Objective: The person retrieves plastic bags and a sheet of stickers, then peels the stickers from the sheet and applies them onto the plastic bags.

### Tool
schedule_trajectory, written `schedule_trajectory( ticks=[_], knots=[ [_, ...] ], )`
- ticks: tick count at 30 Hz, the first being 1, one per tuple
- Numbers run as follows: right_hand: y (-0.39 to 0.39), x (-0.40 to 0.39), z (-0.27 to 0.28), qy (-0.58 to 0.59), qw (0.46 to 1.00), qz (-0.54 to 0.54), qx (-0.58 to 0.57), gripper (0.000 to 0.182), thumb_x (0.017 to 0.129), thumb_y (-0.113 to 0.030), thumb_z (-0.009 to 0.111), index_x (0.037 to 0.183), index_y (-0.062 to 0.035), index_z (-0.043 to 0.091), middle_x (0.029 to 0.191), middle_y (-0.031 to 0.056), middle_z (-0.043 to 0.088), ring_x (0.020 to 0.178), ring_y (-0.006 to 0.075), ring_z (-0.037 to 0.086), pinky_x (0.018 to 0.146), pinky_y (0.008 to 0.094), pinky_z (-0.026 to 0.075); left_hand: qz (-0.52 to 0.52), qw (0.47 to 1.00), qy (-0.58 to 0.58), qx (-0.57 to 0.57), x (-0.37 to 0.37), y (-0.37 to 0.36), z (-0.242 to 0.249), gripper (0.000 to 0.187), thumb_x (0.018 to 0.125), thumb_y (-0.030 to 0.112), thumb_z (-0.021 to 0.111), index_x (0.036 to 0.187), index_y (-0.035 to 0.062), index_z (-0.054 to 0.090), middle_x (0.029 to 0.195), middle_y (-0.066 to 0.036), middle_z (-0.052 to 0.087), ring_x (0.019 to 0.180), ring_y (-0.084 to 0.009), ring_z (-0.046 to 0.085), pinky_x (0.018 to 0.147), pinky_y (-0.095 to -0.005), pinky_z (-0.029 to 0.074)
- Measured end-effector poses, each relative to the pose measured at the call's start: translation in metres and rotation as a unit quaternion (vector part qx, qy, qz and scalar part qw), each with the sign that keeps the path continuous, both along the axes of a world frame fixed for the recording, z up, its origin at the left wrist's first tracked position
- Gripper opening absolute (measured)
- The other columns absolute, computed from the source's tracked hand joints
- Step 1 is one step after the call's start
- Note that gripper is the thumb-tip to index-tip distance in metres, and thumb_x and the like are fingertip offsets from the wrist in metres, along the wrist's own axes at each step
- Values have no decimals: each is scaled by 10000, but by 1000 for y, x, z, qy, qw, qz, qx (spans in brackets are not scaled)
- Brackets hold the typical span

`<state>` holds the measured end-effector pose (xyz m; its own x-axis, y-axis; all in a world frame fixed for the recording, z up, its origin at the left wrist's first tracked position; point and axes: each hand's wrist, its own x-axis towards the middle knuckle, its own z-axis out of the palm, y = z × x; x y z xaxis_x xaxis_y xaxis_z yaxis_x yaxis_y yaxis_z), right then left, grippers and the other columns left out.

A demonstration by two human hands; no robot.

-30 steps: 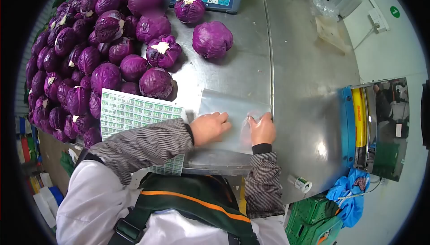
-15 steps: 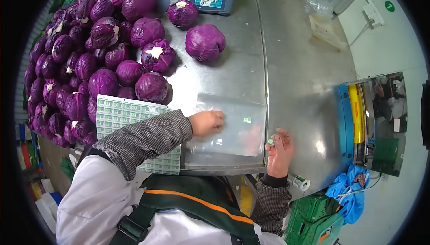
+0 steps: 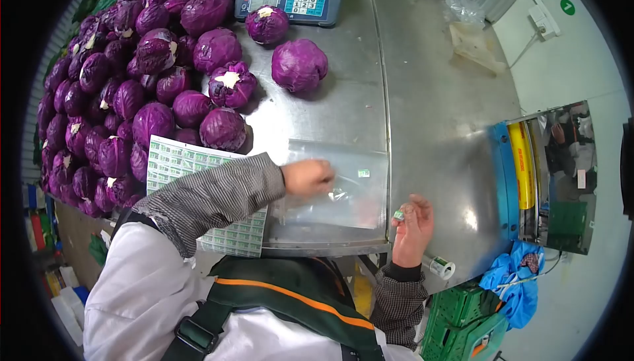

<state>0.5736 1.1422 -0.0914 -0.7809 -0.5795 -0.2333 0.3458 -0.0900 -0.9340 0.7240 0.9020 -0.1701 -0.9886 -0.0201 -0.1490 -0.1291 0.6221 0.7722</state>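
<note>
My left hand point(image 3: 308, 177) is over a clear plastic bag point(image 3: 304, 212) lying flat on the metal table. Its fingers are curled together and a little blurred; what they pinch, if anything, is hidden. A small green-and-white sticker point(image 3: 364, 173) sits on the bag's right part. To the right of the bag, my right hand point(image 3: 413, 235) is raised palm up, pinching another small green label point(image 3: 399, 216) between thumb and fingers. Under my left forearm lies a sheet of green labels point(image 3: 238, 239), partly covered by the sleeve.
Red cabbages point(image 3: 153, 122) are heaped on the left, with a loose cabbage point(image 3: 299, 65) nearer the middle. A digital scale point(image 3: 290, 1) stands at the back. A blue-and-yellow machine point(image 3: 522, 169) is at the right. Near my right wrist lies a label roll point(image 3: 441, 267); green crates point(image 3: 456, 315) stand below.
My left hand has shifted slightly right over the bag, and a bright wrinkle in the film has moved. My right hand stays nearly in place with its label. The view has shifted slightly.
</note>
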Motion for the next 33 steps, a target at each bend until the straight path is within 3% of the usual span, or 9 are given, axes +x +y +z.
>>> schedule_trajectory(
  ticks=[3,5,7,10,12,16,20,25,33],
  knots=[
    [-4,4,-13,20,997,35,64,230,922,-8,599,1144,-10,541,854,8,583,734,65,522,614,215,444,167,979,-9,113,-27,-62,48,161,875,175,647,985,59,667,800,-73,644,748,-168,625,704,-321,506],
    [-13,3,-31,46,991,62,111,239,917,-1,606,1147,-2,539,838,9,589,720,67,520,618,215,443,379,853,163,320,-33,-114,52,212,917,239,638,1006,49,664,797,-29,628,685,-113,583,660,-282,492],
    [-24,-4,-57,85,983,83,140,249,912,3,613,1149,4,539,831,15,599,705,69,520,622,214,442,631,610,397,269,-30,-108,76,212,977,229,535,1063,43,591,790,-27,581,704,-101,553,626,-246,448],
    [-45,-8,-81,187,951,123,213,285,882,12,631,1155,-10,550,819,56,612,699,124,550,673,253,470,556,791,162,195,9,-28,51,198,976,212,535,1057,34,569,809,-4,514,733,-124,518,700,-278,465],
    [-54,-15,-115,313,901,160,256,318,850,-22,663,1152,-33,567,853,127,611,772,249,604,748,341,500,171,969,168,-62,38,16,16,357,809,206,724,1093,56,568,906,-138,510,893,-299,560,819,-398,479],
    [-66,-12,-81,614,653,198,397,345,840,-158,716,1136,-33,592,1006,157,580,900,322,578,784,415,493,36,990,35,-130,49,36,-21,458,781,234,717,1172,62,552,1077,-146,512,1030,-330,552,877,-421,487],
    [-50,-7,-25,412,848,47,331,234,858,-93,683,1071,-33,608,908,102,528,740,212,558,664,342,479,69,997,-1,-38,31,20,-15,222,805,220,714,966,70,685,904,-110,612,846,-284,636,747,-391,527],
    [-37,28,-1,440,870,2,223,172,864,3,628,1034,2,604,817,55,482,628,147,494,576,275,430,97,984,-101,106,-18,-43,45,252,884,295,700,900,43,716,724,-102,683,634,-168,610,654,-344,509],
    [-31,49,-31,228,962,1,153,116,956,-17,561,1065,19,580,858,0,553,721,53,500,647,202,432,-30,996,-53,-60,16,5,-17,200,880,229,630,991,64,647,985,-107,639,890,-322,633,799,-413,507]
  ],
)
